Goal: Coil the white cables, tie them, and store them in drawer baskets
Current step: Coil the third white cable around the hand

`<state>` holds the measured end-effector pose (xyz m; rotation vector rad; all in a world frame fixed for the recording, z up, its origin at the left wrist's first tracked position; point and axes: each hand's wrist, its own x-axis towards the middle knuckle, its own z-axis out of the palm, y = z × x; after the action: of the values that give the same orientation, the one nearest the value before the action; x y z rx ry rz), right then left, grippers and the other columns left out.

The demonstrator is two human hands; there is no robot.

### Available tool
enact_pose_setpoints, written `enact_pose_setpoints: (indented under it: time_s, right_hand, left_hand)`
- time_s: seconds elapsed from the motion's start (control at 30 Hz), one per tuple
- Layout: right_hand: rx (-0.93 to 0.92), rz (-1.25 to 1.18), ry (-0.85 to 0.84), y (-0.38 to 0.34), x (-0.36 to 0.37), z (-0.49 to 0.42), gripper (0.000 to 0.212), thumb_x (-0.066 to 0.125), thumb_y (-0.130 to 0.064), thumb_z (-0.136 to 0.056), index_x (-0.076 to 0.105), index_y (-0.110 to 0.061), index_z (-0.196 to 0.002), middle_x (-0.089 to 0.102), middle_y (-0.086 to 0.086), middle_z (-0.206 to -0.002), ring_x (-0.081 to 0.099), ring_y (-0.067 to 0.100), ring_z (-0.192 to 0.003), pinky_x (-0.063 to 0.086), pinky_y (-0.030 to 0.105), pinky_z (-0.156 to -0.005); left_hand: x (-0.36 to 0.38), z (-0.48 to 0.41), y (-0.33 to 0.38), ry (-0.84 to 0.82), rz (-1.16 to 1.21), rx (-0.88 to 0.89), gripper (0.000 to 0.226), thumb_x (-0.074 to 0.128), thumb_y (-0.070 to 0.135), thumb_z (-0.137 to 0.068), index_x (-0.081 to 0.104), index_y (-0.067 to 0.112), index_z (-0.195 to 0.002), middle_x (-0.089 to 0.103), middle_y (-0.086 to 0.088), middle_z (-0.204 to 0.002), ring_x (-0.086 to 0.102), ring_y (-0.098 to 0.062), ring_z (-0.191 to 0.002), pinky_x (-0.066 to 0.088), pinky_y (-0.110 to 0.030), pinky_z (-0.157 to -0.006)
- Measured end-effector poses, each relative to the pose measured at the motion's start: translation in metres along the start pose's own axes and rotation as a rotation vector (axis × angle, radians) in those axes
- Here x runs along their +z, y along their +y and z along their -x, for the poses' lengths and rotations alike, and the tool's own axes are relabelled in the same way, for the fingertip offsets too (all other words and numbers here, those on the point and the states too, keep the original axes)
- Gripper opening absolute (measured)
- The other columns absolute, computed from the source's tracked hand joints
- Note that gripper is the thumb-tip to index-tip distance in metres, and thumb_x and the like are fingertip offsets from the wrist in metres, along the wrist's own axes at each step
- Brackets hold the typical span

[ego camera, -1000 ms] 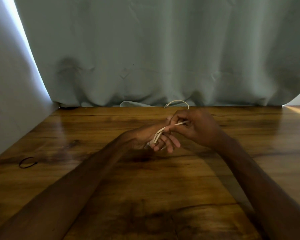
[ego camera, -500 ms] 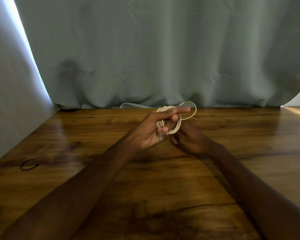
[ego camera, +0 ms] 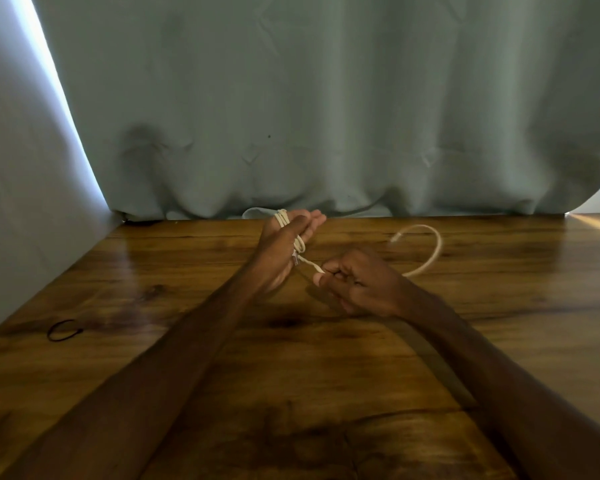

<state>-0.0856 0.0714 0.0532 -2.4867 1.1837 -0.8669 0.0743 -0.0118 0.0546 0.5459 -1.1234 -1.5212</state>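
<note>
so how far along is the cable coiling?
Partly done: several turns of the white cable sit wound around the left hand. In hand: the right hand pinches the cable, its free tail curving away behind it. Left: wind in the tail, tie the coil, probably with the black band lying on the table, then store it. No drawer basket is in view.

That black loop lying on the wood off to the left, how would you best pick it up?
The black band lies flat on the table, a thin open ring with nothing touching it. Probably best to come straight down from above and pinch one strand of the ring between thumb and finger, since flat-lying, it offers no side to grab. The left hand, wrapped in white cable, is nearer.
</note>
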Motion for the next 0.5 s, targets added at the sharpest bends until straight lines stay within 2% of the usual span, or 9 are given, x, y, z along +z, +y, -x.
enact_pose_setpoints:
  time_s: [0.1,0.17,0.2,0.27,0.3,0.33,0.4,0.47,0.5]
  right_hand:
    - [-0.018,0.041,0.024,0.001,-0.002,0.001,0.038,0.062,-0.02,-0.1,0.056,-0.024,-0.063,0.048,-0.007,-0.052,0.042,0.014,-0.045,0.031,0.026,-0.047]
    - [0.005,0.059,0.036,0.003,-0.008,0.002,0.038,0.063,-0.019,-0.098,0.055,-0.032,-0.064,0.049,-0.008,-0.053,0.044,0.014,-0.048,0.031,0.026,-0.048]
    - [0.004,0.064,0.047,0.004,-0.01,0.003,0.037,0.063,-0.017,-0.097,0.055,-0.034,-0.065,0.05,-0.009,-0.054,0.046,0.013,-0.049,0.032,0.024,-0.049]
    - [-0.009,0.086,0.059,0.003,-0.013,0.005,0.028,0.065,-0.012,-0.094,0.066,-0.03,-0.072,0.058,-0.01,-0.058,0.051,0.012,-0.05,0.032,0.018,-0.05]
    - [-0.014,0.096,0.062,0.002,-0.014,0.006,0.023,0.066,-0.009,-0.093,0.071,-0.026,-0.078,0.061,-0.01,-0.061,0.053,0.011,-0.051,0.032,0.015,-0.051]
    - [-0.012,0.101,0.066,0.0,-0.015,0.006,0.02,0.065,-0.008,-0.093,0.074,-0.023,-0.083,0.063,-0.011,-0.063,0.055,0.01,-0.053,0.034,0.013,-0.052]
    - [-0.011,0.107,0.074,-0.001,-0.019,0.006,0.018,0.062,-0.01,-0.096,0.075,-0.021,-0.088,0.064,-0.015,-0.066,0.058,0.007,-0.057,0.037,0.014,-0.054]
    - [-0.027,0.144,0.092,0.0,-0.02,0.004,0.018,0.059,-0.014,-0.099,0.072,-0.02,-0.089,0.067,-0.011,-0.071,0.061,0.008,-0.061,0.046,0.026,-0.058]
    - [-0.033,0.168,0.104,0.001,-0.021,0.004,0.017,0.058,-0.016,-0.099,0.072,-0.019,-0.091,0.069,-0.008,-0.073,0.062,0.009,-0.062,0.048,0.034,-0.06]
  left_hand:
    - [-0.012,-0.002,-0.009,-0.012,-0.353,0.065,0.042,0.051,0.007,-0.106,0.042,-0.005,-0.144,0.056,-0.019,-0.145,0.06,-0.024,-0.13,0.046,-0.035,-0.113]
    - [-0.015,0.001,-0.011,-0.066,-0.505,0.077,0.042,0.061,0.022,-0.101,0.054,0.013,-0.142,0.059,-0.011,-0.144,0.059,-0.02,-0.131,0.042,-0.041,-0.116]
    - [-0.014,0.002,-0.013,-0.099,-0.555,0.068,0.041,0.064,0.03,-0.098,0.059,0.02,-0.137,0.063,-0.007,-0.14,0.061,-0.017,-0.129,0.044,-0.04,-0.114]
    - [-0.011,0.007,-0.012,-0.173,-0.667,0.054,0.039,0.06,0.028,-0.102,0.056,0.012,-0.138,0.069,0.004,-0.124,0.067,-0.001,-0.113,0.05,-0.023,-0.1]
    - [-0.009,0.011,-0.011,-0.179,-0.769,0.071,0.031,0.055,0.025,-0.106,0.06,0.01,-0.132,0.07,0.011,-0.111,0.068,0.007,-0.099,0.05,-0.017,-0.088]
    - [-0.009,0.014,-0.009,-0.188,-0.861,0.1,0.023,0.051,0.024,-0.108,0.068,0.014,-0.118,0.069,0.014,-0.095,0.068,0.006,-0.084,0.05,-0.019,-0.078]
    - [-0.008,0.022,-0.003,-0.258,-0.902,0.116,0.039,0.046,0.031,-0.11,0.071,0.015,-0.084,0.07,0.005,-0.072,0.066,-0.007,-0.065,0.048,-0.028,-0.065]
    - [-0.001,0.031,0.004,-0.322,-0.811,0.01,0.058,0.038,0.043,-0.11,0.07,0.01,-0.076,0.073,-0.009,-0.067,0.068,-0.022,-0.056,0.048,-0.027,-0.053]
    - [0.001,0.032,0.006,-0.333,-0.8,-0.024,0.066,0.032,0.05,-0.109,0.071,0.012,-0.072,0.072,-0.013,-0.065,0.067,-0.024,-0.052,0.047,-0.026,-0.05]
